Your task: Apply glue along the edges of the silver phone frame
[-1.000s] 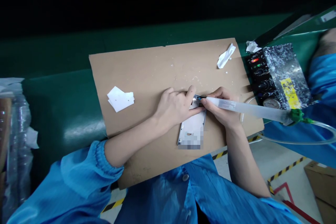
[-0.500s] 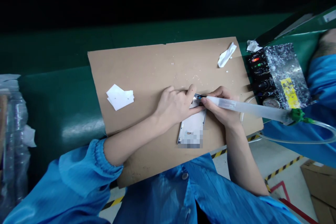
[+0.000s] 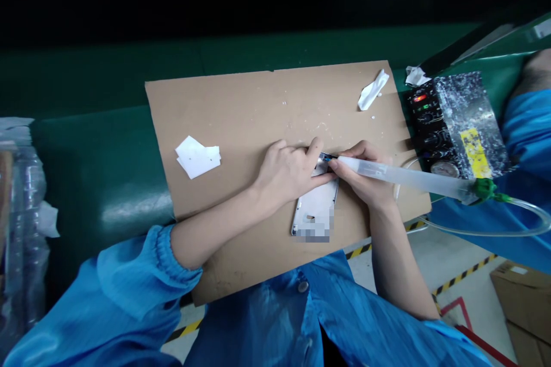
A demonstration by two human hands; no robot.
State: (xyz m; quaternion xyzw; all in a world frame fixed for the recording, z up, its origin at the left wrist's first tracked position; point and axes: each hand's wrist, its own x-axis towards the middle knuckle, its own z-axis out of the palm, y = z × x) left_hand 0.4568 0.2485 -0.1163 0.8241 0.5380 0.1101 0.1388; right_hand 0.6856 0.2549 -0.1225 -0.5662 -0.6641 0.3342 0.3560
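Note:
A flat, pale phone housing lies tilted on the cardboard, its lower end pixelated. My left hand lies across its upper part, thumb and fingers gripping its edges near the top. My right hand pinches a translucent dispensing syringe close to its tip, which points at the housing's dark upper end. The exact spot of the tip is hidden by my fingers. A green cap closes the syringe's rear, and a clear hose runs from it.
Beneath my hands is a cardboard sheet on a green table. White paper lies left, a crumpled tissue upper right. A dispenser box with lit display stands at right, beside a co-worker's blue sleeve. Bubble wrap is far left.
Both hands, the syringe and the housing keep almost the same place. Only a slight shift of the whole view shows.

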